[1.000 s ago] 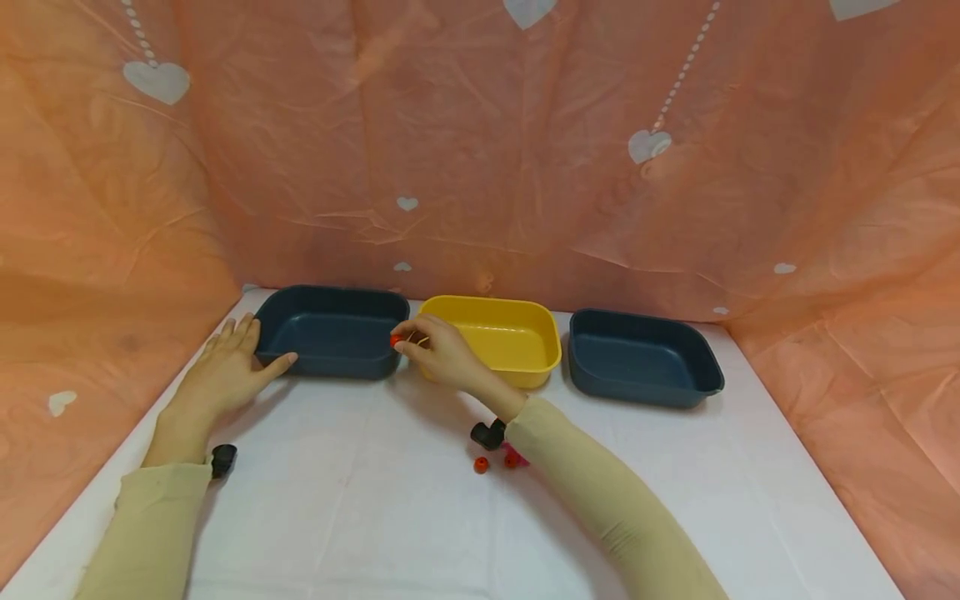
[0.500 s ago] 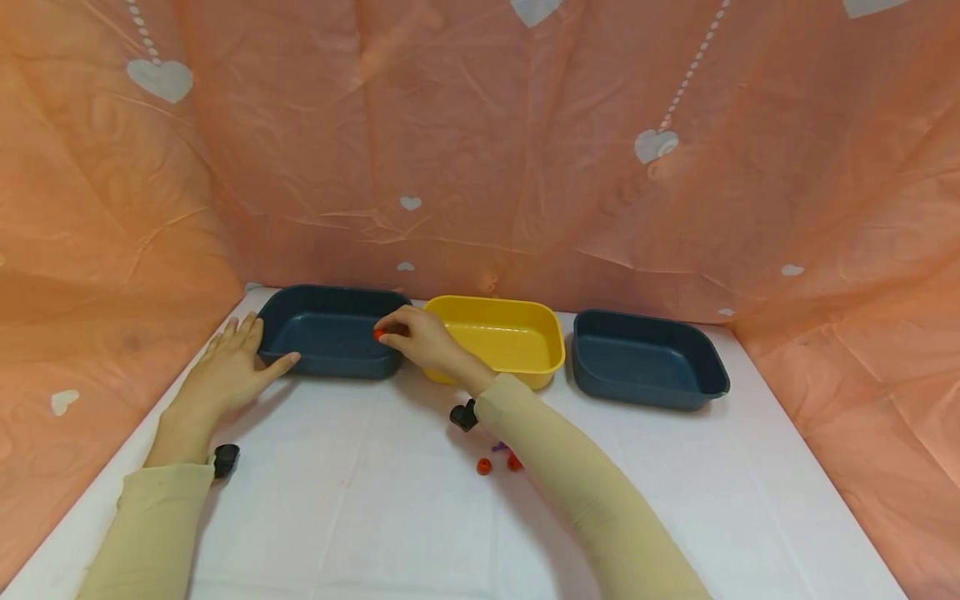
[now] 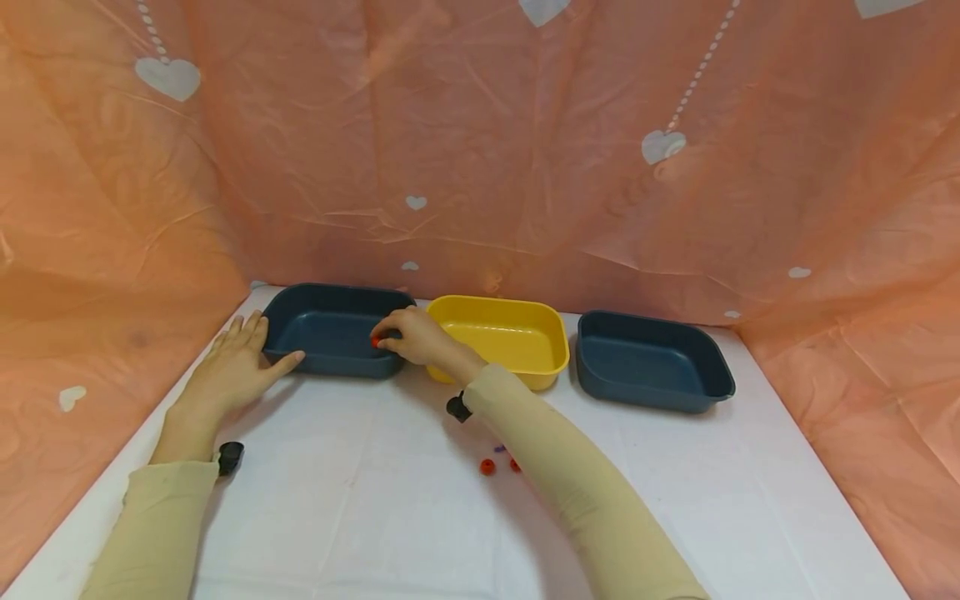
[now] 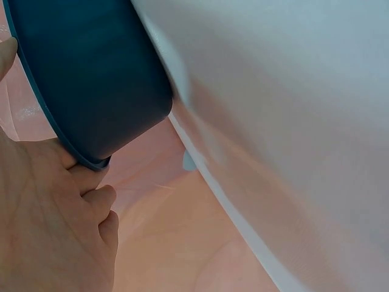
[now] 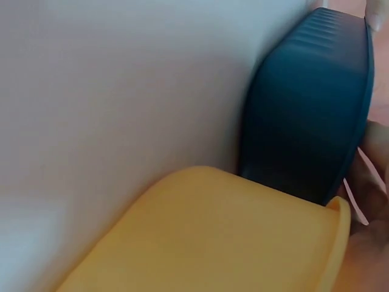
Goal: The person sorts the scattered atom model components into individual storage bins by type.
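Observation:
My right hand [image 3: 418, 335] pinches a small red bead [image 3: 375, 342] over the right end of the left dark blue bin [image 3: 337, 365]. In the right wrist view that hand [image 5: 372, 252] shows only at the right edge, by the bin's rim; the bead is out of sight there. My left hand [image 3: 228, 371] rests at the left corner of the same bin, fingers spread and thumb toward its front wall. The left wrist view has the left hand [image 4: 48, 210] touching the rim of the blue bin [image 4: 100, 79].
A yellow bin [image 3: 540, 380] stands in the middle, partly behind my right hand, and another dark blue bin [image 3: 645, 395] to its right. Near my right sleeve lie two red beads [image 3: 487, 467] and a small purple piece [image 3: 499, 448]. Orange sheeting [image 3: 480, 167] rises behind.
My right hand has carried the red bead leftward from the blue bin's right rim to over its inside, and now sits slightly lower. The left hand has stayed at its corner.

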The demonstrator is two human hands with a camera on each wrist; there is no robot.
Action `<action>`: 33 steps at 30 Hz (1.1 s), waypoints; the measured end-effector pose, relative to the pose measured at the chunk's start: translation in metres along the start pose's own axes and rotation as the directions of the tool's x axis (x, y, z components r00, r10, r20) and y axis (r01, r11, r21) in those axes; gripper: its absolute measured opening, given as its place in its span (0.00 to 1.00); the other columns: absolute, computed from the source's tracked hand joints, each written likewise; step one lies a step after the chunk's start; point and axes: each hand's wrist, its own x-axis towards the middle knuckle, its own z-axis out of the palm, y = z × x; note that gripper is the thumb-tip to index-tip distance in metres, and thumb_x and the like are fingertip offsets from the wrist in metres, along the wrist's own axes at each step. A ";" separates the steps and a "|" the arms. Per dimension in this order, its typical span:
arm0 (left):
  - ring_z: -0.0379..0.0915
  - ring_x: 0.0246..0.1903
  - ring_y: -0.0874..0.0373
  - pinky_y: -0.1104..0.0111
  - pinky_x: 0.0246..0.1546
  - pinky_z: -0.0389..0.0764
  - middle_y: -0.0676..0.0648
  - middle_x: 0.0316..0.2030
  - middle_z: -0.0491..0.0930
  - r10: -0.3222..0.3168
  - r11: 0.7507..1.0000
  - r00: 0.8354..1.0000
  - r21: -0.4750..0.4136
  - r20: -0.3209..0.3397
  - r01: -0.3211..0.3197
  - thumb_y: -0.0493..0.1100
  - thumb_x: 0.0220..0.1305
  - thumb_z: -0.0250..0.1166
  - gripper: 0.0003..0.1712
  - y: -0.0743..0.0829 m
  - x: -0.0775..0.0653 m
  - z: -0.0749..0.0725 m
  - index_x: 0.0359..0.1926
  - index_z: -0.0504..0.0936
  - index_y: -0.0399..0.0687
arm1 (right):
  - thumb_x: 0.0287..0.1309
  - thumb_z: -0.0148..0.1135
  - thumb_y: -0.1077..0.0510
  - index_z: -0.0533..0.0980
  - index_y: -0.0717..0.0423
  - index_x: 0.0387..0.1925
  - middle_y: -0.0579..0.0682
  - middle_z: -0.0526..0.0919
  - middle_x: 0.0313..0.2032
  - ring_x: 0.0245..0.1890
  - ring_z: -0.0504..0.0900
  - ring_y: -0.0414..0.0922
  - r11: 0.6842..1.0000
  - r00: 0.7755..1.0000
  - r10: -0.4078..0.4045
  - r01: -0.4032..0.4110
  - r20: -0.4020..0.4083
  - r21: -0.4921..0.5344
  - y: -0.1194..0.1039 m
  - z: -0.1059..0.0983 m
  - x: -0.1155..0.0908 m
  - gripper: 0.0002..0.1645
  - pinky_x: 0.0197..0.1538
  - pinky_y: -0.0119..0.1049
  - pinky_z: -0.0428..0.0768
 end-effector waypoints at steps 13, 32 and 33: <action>0.27 0.77 0.24 0.38 0.77 0.33 0.19 0.77 0.39 0.002 1.000 1.000 0.001 0.004 -0.002 0.72 0.76 0.47 0.61 0.003 0.000 -0.001 0.77 0.42 0.18 | 0.74 0.63 0.56 0.83 0.51 0.62 0.47 0.87 0.56 0.57 0.81 0.45 0.998 1.000 0.025 -0.024 -0.014 0.054 0.000 0.000 -0.001 0.18 0.59 0.31 0.77; 0.24 0.77 0.25 0.35 0.76 0.33 0.19 0.77 0.37 0.014 1.000 1.000 -0.008 0.005 -0.014 0.72 0.76 0.46 0.61 0.002 -0.001 0.000 0.77 0.39 0.18 | 0.71 0.66 0.59 0.83 0.55 0.58 0.52 0.84 0.56 0.48 0.83 0.42 0.908 0.973 0.074 0.025 -0.220 0.419 -0.009 -0.014 -0.042 0.17 0.51 0.25 0.81; 0.24 0.77 0.25 0.35 0.76 0.33 0.19 0.77 0.37 0.014 1.000 1.000 -0.009 0.008 -0.013 0.72 0.76 0.46 0.62 0.002 -0.001 0.000 0.77 0.39 0.18 | 0.71 0.66 0.60 0.83 0.56 0.58 0.53 0.84 0.56 0.48 0.84 0.42 0.900 0.969 0.074 0.036 -0.235 0.434 -0.009 -0.015 -0.046 0.17 0.51 0.26 0.81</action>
